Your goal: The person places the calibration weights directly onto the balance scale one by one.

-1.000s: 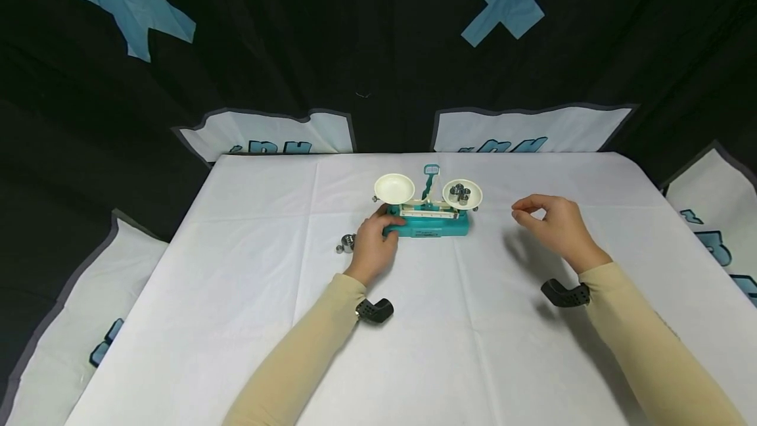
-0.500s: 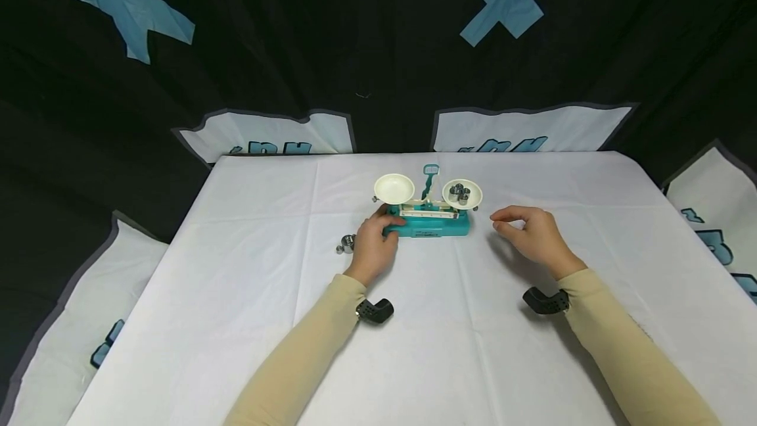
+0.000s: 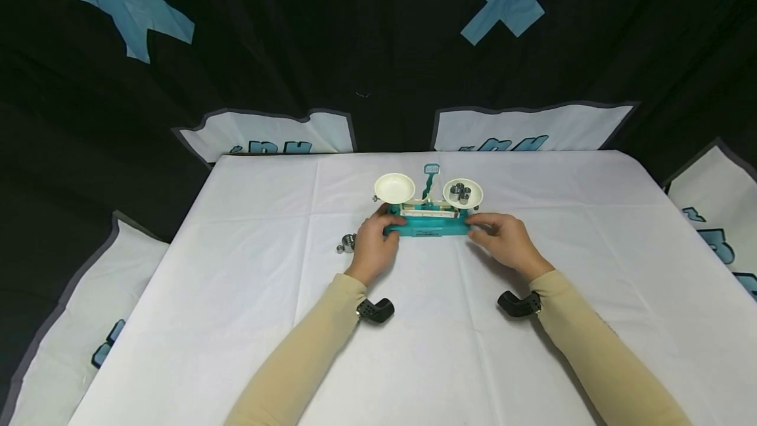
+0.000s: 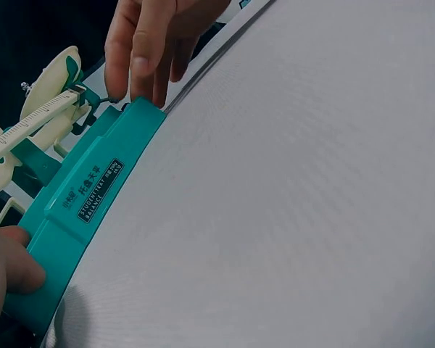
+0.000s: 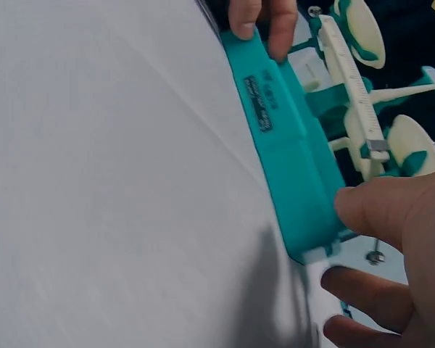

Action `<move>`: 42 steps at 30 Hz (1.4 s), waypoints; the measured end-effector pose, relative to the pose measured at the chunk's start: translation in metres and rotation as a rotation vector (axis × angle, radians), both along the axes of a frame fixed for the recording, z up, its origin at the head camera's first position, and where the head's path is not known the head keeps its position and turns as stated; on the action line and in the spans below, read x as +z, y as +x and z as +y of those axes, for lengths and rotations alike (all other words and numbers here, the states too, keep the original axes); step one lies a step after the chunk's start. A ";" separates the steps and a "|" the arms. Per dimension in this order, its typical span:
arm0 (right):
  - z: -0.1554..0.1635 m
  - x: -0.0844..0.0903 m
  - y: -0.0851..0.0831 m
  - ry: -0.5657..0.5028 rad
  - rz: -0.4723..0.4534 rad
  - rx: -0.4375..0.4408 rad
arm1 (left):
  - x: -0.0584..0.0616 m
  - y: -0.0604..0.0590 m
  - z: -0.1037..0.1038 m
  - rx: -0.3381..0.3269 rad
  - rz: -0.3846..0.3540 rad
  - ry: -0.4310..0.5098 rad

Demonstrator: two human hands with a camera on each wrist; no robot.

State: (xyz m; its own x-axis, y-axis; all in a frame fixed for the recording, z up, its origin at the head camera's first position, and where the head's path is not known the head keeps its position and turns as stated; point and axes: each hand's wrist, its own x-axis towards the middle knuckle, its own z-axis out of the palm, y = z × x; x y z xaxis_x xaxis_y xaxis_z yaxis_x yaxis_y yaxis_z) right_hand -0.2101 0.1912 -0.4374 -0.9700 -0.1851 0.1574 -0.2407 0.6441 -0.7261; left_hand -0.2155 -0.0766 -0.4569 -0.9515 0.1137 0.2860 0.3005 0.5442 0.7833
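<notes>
A teal tray balance (image 3: 426, 226) with two cream pans stands near the table's far side. My left hand (image 3: 372, 247) holds the left end of its base, thumb in front and fingers reaching behind. At the opposite end is my right hand (image 3: 505, 242), its fingers loosely bent and the fingertips at the base's end. In the right wrist view, the right hand's lower fingers (image 5: 366, 297) are spread apart from the base. Several metal weights (image 3: 460, 192) sit in the right pan (image 3: 475, 196). The left pan (image 3: 394, 187) holds nothing visible.
More metal weights (image 3: 347, 242) lie on the white tablecloth (image 3: 248, 281), just left of my left hand. A black curtain (image 3: 266, 31) with blue tape hangs behind the table. Black wrist devices (image 3: 375, 311) are worn on both sleeves.
My right hand has moved left from the right of the balance until its fingertips reach the base's right end. The left hand and balance have stayed in place.
</notes>
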 end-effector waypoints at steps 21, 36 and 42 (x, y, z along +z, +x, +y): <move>-0.020 -0.018 -0.010 -0.103 -0.050 -0.023 | -0.001 0.000 0.000 0.002 -0.007 -0.005; -0.021 -0.021 -0.011 -0.085 -0.016 -0.026 | 0.000 -0.001 -0.002 0.001 -0.034 0.009; -0.020 -0.020 -0.010 -0.084 -0.013 -0.030 | 0.007 0.001 -0.004 -0.037 -0.101 0.051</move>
